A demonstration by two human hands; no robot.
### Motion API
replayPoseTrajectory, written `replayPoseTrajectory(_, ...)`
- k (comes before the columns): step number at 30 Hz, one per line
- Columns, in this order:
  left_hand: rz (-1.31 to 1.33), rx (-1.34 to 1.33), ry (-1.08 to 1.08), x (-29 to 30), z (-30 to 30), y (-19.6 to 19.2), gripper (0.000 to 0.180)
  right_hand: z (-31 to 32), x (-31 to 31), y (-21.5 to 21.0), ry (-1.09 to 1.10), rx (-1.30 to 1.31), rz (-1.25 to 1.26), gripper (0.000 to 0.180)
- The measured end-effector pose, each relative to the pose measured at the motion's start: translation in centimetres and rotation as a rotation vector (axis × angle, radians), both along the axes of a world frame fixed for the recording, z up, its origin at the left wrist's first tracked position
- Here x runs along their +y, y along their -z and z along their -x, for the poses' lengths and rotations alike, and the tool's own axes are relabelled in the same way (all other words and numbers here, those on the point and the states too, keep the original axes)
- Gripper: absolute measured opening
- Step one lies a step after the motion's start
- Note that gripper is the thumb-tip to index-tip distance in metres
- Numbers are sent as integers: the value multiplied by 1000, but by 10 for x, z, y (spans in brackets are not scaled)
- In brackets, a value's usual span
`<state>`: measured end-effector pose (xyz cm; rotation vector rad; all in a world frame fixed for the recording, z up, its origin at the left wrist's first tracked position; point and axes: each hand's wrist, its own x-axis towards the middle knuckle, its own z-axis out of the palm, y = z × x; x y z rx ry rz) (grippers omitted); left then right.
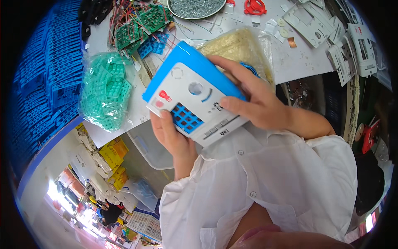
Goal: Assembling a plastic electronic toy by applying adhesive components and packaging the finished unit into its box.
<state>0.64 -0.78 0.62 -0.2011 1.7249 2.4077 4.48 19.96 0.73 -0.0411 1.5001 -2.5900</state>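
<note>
Between both hands is a blue-and-white plastic casing, tilted above the table's near edge. Its white front has a round hole, a small red figure, slots, and a window filled with a blue grid. My left hand is closed on the casing's lower left edge, thumb on the front beside the grid. My right hand grips the opposite side, its thumb on the white face and the other fingers over the blue shell. The inside of the casing is hidden.
A clear bag of green keypad pieces lies left, beside tall stacks of blue plastic parts. Behind are wired green circuit boards, a tray of screws and a bag of yellowish pieces. White panels lie far right.
</note>
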Motion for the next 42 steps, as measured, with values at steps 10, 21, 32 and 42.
replayPoseTrajectory(10, 35, 126, 24, 20, 44, 2, 40, 15, 29, 13, -85, -92, -72, 74)
replayPoseTrajectory(21, -169, 195, 354, 7, 94, -7, 46, 17, 76, 11, 76, 148, -154, 68)
replayPoseTrajectory(32, 138, 185, 387, 15, 88, -8, 29, 6, 71, 12, 94, 79, -113, 71)
replayPoseTrajectory(42, -46, 70, 534, 11, 63, -9, 67, 4, 87, -13, 229, 114, -256, 75)
